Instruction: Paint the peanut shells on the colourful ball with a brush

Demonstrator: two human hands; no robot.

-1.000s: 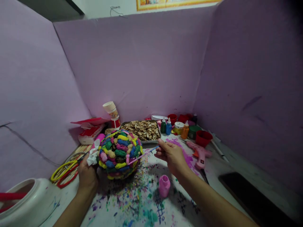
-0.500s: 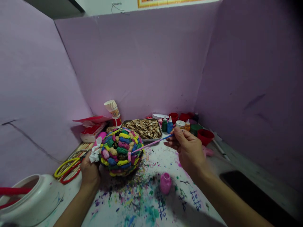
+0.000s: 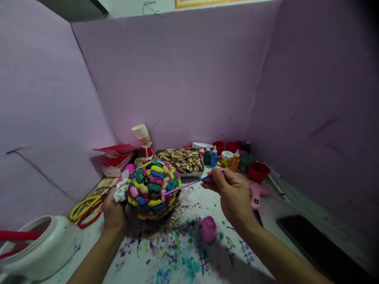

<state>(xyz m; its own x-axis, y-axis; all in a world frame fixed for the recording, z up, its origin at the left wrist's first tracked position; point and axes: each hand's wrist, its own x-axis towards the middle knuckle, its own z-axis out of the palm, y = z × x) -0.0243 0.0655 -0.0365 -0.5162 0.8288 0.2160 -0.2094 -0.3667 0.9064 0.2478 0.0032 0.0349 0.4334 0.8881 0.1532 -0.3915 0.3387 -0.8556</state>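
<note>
A round piece covered in painted peanut shells sits at left centre, in yellow, green, blue, pink and natural tan. My left hand is closed on its left side, a crumpled white tissue between hand and shells; some fingers are hidden. Pinched in my right hand is a thin paintbrush with a blue handle end and pink toward the tip. The brush tip touches a pink shell on the front right of the round piece. An uncapped pink paint bottle stands upright below and between my hands.
Behind lies a metal tray of peanut shells. Paint bottles, a red bowl and a pink glue gun are to the right. A black phone lies front right. Scissors and a white pot are left.
My right hand has lowered slightly and the brush lies flatter, its tip still on the pink shell. The glue gun now shows beside my right wrist. The view has shifted slightly.
</note>
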